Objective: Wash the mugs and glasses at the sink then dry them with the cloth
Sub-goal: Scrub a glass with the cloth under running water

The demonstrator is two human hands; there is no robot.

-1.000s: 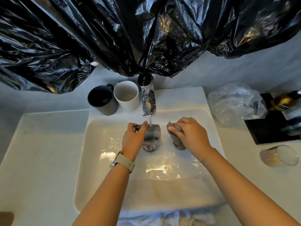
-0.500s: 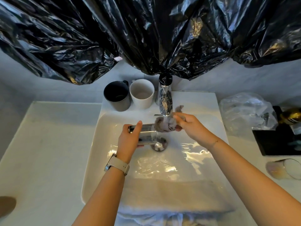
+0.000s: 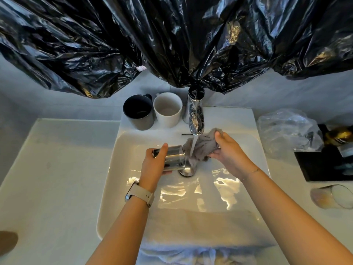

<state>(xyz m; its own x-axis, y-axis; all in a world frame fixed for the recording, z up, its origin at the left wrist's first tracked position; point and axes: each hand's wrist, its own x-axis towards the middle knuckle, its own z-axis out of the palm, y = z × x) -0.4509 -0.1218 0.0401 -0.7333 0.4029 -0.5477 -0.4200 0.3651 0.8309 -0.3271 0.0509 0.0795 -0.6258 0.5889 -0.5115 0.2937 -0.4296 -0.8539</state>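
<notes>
My left hand (image 3: pixel 155 162) grips a clear glass (image 3: pixel 174 157) lying on its side over the drain of the white sink (image 3: pixel 122 175). My right hand (image 3: pixel 228 150) holds a wet grey cloth (image 3: pixel 202 145) under the water running from the chrome tap (image 3: pixel 195 117), right beside the glass's mouth. A dark mug (image 3: pixel 139 111) and a white mug (image 3: pixel 167 109) stand upright on the sink's back ledge, left of the tap. Another glass (image 3: pixel 332 196) lies on its side on the counter at far right.
Black plastic sheeting (image 3: pixel 172 41) hangs over the wall above the tap. A crumpled clear plastic bag (image 3: pixel 286 131) sits right of the sink beside a black tray (image 3: pixel 324 163) with a bottle (image 3: pixel 339 135). A white towel (image 3: pixel 200 226) drapes over the sink's front edge.
My right hand has lifted the cloth from beside the glass up into the water stream under the tap. My left hand keeps the glass over the drain, tilted onto its side.
</notes>
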